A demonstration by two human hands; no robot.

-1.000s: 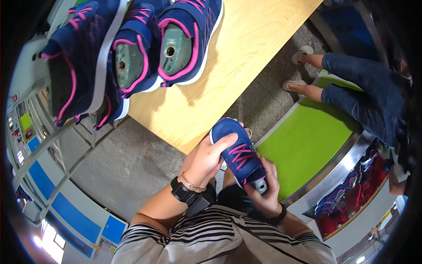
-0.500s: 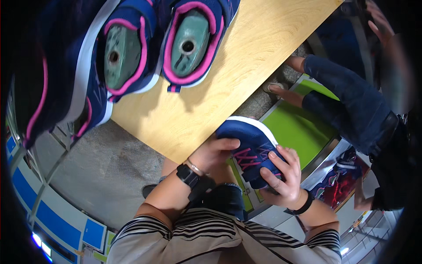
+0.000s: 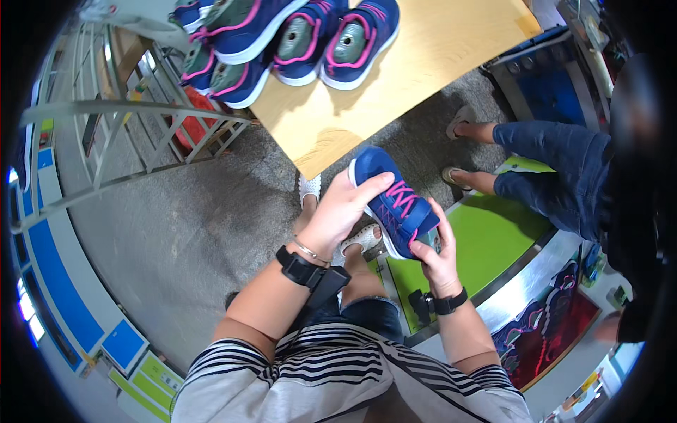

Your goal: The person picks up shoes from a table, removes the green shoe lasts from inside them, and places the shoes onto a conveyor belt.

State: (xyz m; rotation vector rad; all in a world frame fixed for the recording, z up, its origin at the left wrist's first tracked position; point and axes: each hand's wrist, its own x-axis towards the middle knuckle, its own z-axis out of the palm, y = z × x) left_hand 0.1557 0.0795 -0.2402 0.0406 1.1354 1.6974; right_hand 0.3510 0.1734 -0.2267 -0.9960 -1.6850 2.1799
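Observation:
I hold a navy blue shoe with pink laces and a white sole just past the near corner of the wooden table. My left hand is closed round its toe end, the thumb lying over the upper. At the heel end, my right hand grips the collar with thumb and fingers. A strap crosses the shoe below the laces, and a grey-green form shows partly inside the opening. Several like shoes stand piled at the table's far left; one of them is a navy shoe with a green form inside.
The wooden table ends in a corner ahead of me. A metal rack stands at left. To the right are a green-topped surface, a person in dark jeans, and more shoes on a red surface.
The view has shifted, so the table shoes look smaller and farther off. The held shoe has turned, its toe now pointing up and left, its heel toward my right hand. Both hands keep their grip.

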